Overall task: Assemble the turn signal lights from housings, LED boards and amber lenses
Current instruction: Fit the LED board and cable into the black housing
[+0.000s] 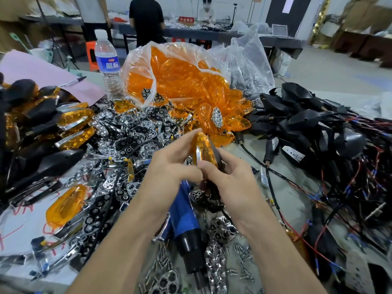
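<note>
Left grip (pixel 169 166) and right grip (pixel 231 177) are both closed on one turn signal light (pixel 204 149), which is held on edge above the middle of the tabletop (pixel 293 194). The light is pinched from the left by the left fingers and thumb, and its right side is wrapped by the curled right fingers. Its amber lens and a chrome rim are turned toward the camera, while its black back is largely hidden by the right fingers. A blue screwdriver (pixel 186 219) is laid on the tabletop beneath the wrists, its black nose pointed toward the near edge. Small screws (pixel 244 262) are scattered just right of it. Chrome reflectors (pixel 131 134) are heaped to the left and beyond the hands. An open clear bag of amber lenses (pixel 180 77) is set farther back, with lenses spilled at its mouth. Black housings (pixel 307 119) with trailing wires are piled at the right. Finished lights (pixel 70 124) are stacked at the left, and a loose lens (pixel 65 206) is seen nearer. A water bottle (pixel 106 62) is stood left of the bag.
</note>
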{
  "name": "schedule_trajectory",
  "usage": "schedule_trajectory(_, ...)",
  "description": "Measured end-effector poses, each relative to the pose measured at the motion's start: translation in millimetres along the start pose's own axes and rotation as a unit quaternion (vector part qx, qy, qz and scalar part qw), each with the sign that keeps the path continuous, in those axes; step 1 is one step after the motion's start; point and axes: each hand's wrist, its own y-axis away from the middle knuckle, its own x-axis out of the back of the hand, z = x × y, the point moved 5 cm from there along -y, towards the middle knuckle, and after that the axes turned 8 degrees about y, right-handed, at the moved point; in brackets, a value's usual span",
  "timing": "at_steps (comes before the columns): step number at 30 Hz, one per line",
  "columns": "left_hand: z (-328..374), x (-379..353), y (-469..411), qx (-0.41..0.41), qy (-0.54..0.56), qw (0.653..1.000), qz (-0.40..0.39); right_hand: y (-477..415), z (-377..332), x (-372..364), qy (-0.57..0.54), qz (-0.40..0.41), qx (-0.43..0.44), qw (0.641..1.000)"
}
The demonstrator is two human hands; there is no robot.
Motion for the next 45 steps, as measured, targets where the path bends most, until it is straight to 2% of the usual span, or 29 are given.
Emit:
schedule_trajectory(3, -4.4, 9.3, -3.6, -0.003, 0.000, 0.999, 0.035, 2.0, -5.9, -0.8, 0.069, -0.005, 0.042, 0.997)
schedule_trajectory(6, -5.2, 16.1, -4.6, -0.014, -0.002, 0.997, 0.079, 4.5, -11.3, -6.1, 0.093, -0.021, 0.076, 0.993)
schedule_trajectory(10, -4.0, 15.2, -1.3, 0.003, 0.016, 0.994, 0.106, 4.0, -6.2, -6.8, 0.111, -0.019, 0.077, 0.991)
schedule_trajectory(15, -1.9, 12.4, -3.1, -0.013, -0.023, 0.995, 0.093, 3.6, -3.8, -3.7, 0.043, -0.025, 0.011, 0.999)
schedule_trajectory(17, -3.7, 16.9, -3.9, 0.001, 0.012, 0.996, 0.093, 4.7, -4.8, -2.5, -0.017, -0.053, -0.027, 0.998)
schedule_trajectory(21, -5.4, 15.4, -1.9, 0.053, 0.083, 0.995, -0.002, 11.1, -12.7, -4.2, -0.126, -0.133, -0.059, 0.981)
schedule_trajectory(25, -7.5, 8.5, -1.3, 0.053, 0.130, 0.989, -0.043, 14.5, -15.2, -4.8, -0.142, -0.149, -0.072, 0.976)
schedule_trajectory(30, -6.7, 2.0, -1.1, 0.027, 0.092, 0.995, -0.024, 14.2, -9.3, -0.8, -0.126, -0.113, -0.086, 0.982)
schedule_trajectory(40, -8.6, 1.9, -3.0, 0.014, 0.046, 0.999, 0.012, 10.2, -4.9, -1.7, -0.100, -0.104, -0.097, 0.985)
schedule_trajectory(45, -7.4, 8.4, 0.7, -0.010, 0.037, 0.996, 0.079, 6.6, -4.1, -2.0, -0.118, -0.111, -0.076, 0.984)
